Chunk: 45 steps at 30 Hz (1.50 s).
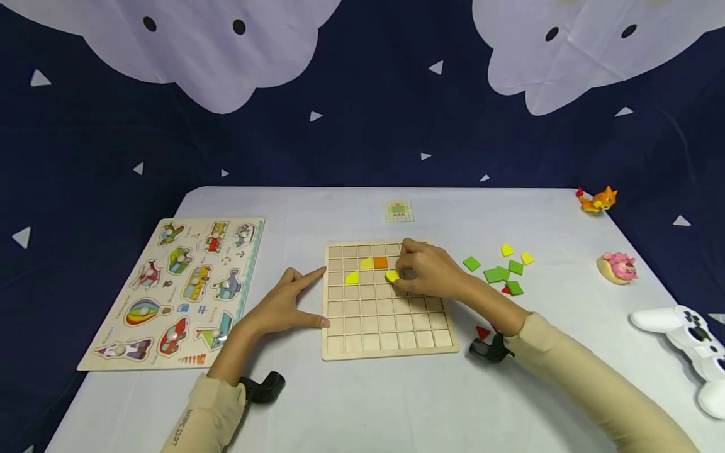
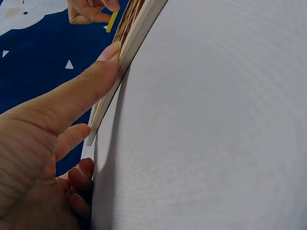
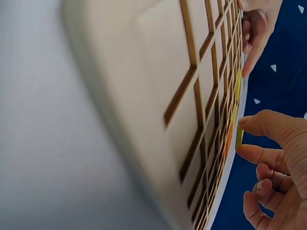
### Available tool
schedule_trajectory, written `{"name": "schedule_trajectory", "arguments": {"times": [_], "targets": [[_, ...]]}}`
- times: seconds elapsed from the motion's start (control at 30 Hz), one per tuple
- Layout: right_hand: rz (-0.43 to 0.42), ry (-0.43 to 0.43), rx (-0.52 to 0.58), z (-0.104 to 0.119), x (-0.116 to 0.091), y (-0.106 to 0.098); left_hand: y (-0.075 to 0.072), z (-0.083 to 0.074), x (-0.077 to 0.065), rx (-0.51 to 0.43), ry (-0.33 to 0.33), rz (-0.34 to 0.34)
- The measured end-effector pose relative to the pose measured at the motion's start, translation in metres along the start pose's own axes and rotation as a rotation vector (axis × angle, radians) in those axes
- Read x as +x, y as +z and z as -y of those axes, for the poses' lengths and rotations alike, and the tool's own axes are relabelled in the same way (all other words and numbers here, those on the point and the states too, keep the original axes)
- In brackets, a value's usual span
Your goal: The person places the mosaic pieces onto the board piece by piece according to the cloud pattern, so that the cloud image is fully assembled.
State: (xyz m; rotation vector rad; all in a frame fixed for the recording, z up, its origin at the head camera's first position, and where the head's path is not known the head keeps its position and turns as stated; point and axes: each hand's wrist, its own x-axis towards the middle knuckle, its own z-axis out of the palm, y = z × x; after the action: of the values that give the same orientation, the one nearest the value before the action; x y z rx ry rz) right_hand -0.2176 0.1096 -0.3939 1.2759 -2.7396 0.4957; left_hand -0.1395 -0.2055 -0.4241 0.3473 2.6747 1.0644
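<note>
My right hand (image 1: pixel 429 270) pinches a yellow quarter-round tile (image 1: pixel 391 276) between thumb and forefinger over the wooden grid board (image 1: pixel 359 343). In the right wrist view that tile (image 3: pixel 239 137) is seen edge-on, and the other fingers are bent below it. My left hand (image 1: pixel 281 303) rests against the board's left edge, forefinger near the upper part and thumb lower down, both extended. On the board lie an orange square tile (image 1: pixel 380 262) and two yellow quarter-round tiles, one (image 1: pixel 366 263) beside the orange square and the other (image 1: pixel 352 277) lower left.
Green tiles (image 1: pixel 496 274), yellow tiles (image 1: pixel 507 250) and red triangles (image 1: pixel 482 333) lie loose right of the board. A small pattern card (image 1: pixel 399 211) lies behind it. Leftward is a picture knob puzzle (image 1: pixel 187 296). An orange figure (image 1: pixel 598 201), pink toy (image 1: pixel 618 268) and white game controller (image 1: pixel 688 346) sit far right.
</note>
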Motion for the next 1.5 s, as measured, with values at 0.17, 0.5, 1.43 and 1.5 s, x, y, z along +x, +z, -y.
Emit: {"name": "schedule_trajectory", "arguments": {"times": [0.17, 0.5, 1.43, 1.5], "targets": [[0.031, -0.016, 0.017, 0.011, 0.008, 0.004, 0.001, 0.001, 0.000, 0.000, -0.008, -0.001], [0.041, -0.074, -0.006, 0.028, 0.021, 0.013, 0.001, 0.002, 0.001, 0.003, -0.004, -0.004], [0.179, 0.032, 0.162, 0.054, 0.036, 0.032, 0.002, 0.005, 0.001, 0.003, 0.011, -0.013], [0.179, 0.046, 0.166, 0.055, 0.037, 0.033, 0.002, 0.005, 0.001, 0.004, 0.009, -0.015]]}}
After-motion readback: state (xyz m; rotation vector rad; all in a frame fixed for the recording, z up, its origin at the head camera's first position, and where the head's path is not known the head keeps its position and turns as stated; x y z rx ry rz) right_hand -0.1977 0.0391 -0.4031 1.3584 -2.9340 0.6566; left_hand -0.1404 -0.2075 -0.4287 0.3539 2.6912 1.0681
